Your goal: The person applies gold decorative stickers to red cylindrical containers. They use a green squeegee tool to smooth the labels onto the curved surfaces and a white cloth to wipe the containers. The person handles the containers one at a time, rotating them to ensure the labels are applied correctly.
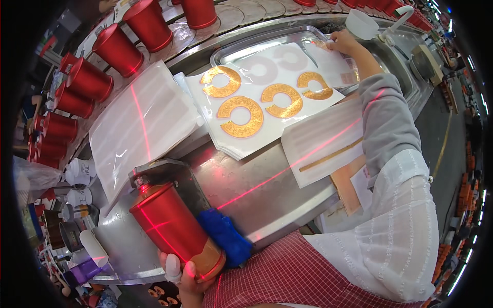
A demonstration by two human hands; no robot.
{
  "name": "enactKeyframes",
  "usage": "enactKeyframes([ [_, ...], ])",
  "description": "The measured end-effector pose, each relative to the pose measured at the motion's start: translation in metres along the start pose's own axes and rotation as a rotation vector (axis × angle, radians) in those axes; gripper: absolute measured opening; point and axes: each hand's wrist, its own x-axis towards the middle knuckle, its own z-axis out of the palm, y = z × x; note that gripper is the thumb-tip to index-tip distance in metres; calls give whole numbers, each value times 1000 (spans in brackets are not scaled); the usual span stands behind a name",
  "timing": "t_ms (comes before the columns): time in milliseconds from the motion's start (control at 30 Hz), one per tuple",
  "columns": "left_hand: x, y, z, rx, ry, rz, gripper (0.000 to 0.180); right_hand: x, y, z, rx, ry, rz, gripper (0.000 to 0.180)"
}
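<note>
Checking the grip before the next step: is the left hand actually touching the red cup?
Touching. The head view shows the left hand wrapped around the gold base of the red cup, fingertips pressed on it, beside the blue cloth.

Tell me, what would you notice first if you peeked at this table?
Probably the shiny gold C-shaped stickers on a white sheet in the middle of the metal table. Next, the big red cup lying on its side at the near edge, held by the left hand, with a blue cloth beside it. Many more red cups line the curved track at the upper left, while the right hand touches a sheet in the steel tray.
</note>
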Motion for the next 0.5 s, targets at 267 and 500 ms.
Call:
enactKeyframes([
  [267, -5, -5, -2, 18, -15, 9, 64, -19, -13, 1, 85, 483, -166, 15],
  [500, -2, -1, 3, 80, 32, 10, 60, -19, -26, -19, 384, 449, -230, 15],
])
